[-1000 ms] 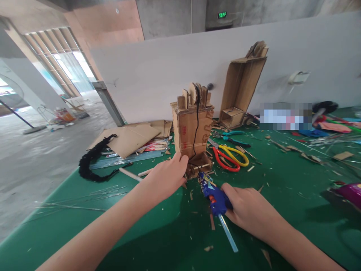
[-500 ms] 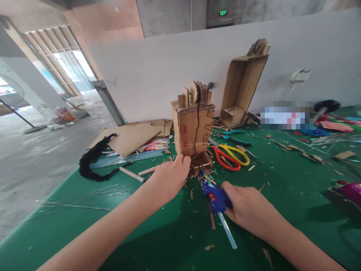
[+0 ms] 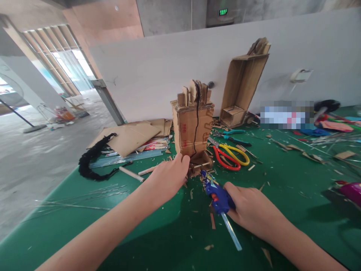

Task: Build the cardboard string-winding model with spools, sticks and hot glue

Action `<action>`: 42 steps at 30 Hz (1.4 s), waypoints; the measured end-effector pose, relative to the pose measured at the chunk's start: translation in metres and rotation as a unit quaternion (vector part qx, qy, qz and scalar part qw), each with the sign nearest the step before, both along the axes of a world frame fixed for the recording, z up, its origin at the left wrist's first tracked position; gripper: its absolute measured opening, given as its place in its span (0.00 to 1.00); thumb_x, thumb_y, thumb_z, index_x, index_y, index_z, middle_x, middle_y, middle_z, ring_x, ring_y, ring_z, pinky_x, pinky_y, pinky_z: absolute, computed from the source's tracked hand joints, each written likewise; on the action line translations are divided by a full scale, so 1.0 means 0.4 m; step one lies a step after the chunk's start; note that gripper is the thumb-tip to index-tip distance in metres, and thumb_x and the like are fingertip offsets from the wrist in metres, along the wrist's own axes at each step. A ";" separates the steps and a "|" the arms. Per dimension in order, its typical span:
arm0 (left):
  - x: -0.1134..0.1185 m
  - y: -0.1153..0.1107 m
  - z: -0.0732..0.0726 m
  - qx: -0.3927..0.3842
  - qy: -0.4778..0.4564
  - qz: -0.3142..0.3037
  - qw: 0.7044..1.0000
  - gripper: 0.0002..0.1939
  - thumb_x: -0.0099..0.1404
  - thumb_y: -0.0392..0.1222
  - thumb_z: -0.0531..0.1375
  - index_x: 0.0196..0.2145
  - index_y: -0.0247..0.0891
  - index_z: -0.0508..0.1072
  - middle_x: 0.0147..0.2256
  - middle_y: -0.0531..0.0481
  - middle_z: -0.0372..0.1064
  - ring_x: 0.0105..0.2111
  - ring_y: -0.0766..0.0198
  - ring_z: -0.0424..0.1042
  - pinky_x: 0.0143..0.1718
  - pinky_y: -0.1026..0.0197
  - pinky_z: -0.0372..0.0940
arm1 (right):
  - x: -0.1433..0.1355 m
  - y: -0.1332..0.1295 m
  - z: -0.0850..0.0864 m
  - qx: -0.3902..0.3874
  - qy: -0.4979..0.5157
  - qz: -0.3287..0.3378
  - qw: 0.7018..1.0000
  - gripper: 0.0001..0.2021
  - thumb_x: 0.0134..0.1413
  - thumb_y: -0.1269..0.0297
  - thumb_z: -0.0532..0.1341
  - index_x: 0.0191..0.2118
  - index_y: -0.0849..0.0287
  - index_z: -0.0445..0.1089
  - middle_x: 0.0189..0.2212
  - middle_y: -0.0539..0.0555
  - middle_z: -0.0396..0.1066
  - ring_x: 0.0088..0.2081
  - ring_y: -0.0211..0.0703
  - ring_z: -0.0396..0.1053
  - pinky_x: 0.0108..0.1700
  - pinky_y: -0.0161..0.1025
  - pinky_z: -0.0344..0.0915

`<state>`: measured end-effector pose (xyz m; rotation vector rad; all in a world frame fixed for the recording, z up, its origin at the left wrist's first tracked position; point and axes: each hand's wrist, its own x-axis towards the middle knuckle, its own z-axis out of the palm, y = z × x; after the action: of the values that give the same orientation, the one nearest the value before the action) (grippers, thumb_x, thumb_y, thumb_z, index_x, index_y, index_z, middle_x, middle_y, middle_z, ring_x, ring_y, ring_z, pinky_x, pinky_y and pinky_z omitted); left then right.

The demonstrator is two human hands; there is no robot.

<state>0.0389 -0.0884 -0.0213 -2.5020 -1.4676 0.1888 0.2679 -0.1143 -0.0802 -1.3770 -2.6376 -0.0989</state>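
An upright cardboard box [image 3: 194, 126] stands mid-table, with cardboard discs on top and a black cord [image 3: 196, 130] hanging down its front. At its foot sits a small cardboard tray [image 3: 201, 165] crossed by a thin stick [image 3: 201, 165]. My left hand [image 3: 173, 175] is closed at the tray's left side, beside the cord's lower part; what its fingertips pinch is hidden. My right hand [image 3: 248, 205] grips a blue hot glue gun [image 3: 217, 195] with a clear glue stick [image 3: 231, 232] poking out the back. The gun's nozzle points at the tray, just in front of it.
Scissors with red and yellow handles [image 3: 229, 158] and pliers [image 3: 234, 137] lie right of the box. A second cardboard model [image 3: 244, 84] stands behind. On the left are cardboard sheets [image 3: 135, 135], a black fuzzy strip [image 3: 91, 162], wooden sticks [image 3: 131, 174] and clear glue sticks [image 3: 126, 160].
The glue gun in my right hand has shifted slightly right and back from the tray, showing more of the stick there. My left hand stays nearly in place.
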 end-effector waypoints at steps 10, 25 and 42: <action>-0.008 0.003 -0.004 0.010 0.000 -0.003 1.000 0.10 0.65 0.38 0.54 0.43 0.33 0.61 0.40 0.44 0.64 0.32 0.60 0.71 0.29 0.61 0.64 | -0.009 0.004 0.001 -0.002 -0.010 -0.002 1.000 0.06 0.51 0.69 0.58 0.30 0.57 0.57 0.22 0.50 0.72 0.22 0.46 0.71 0.21 0.37 0.39; -0.012 0.003 0.002 0.008 0.016 -0.037 0.999 0.11 0.68 0.43 0.52 0.41 0.31 0.66 0.40 0.41 0.65 0.42 0.54 0.69 0.40 0.56 0.65 | -0.006 0.006 0.000 0.004 -0.007 -0.015 1.000 0.06 0.51 0.68 0.58 0.31 0.57 0.57 0.21 0.51 0.70 0.20 0.47 0.70 0.21 0.37 0.41; -0.033 0.012 0.004 -0.024 0.008 -0.055 0.998 0.10 0.68 0.33 0.48 0.39 0.34 0.69 0.39 0.42 0.68 0.39 0.56 0.71 0.32 0.59 0.64 | -0.004 0.003 -0.001 0.014 -0.020 0.008 1.000 0.07 0.50 0.69 0.59 0.30 0.57 0.57 0.21 0.50 0.70 0.20 0.47 0.70 0.20 0.37 0.40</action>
<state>0.0258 -0.0835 -0.0198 -2.6040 -1.3308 0.2271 0.2662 -0.1130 -0.0807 -1.3595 -2.6679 -0.1616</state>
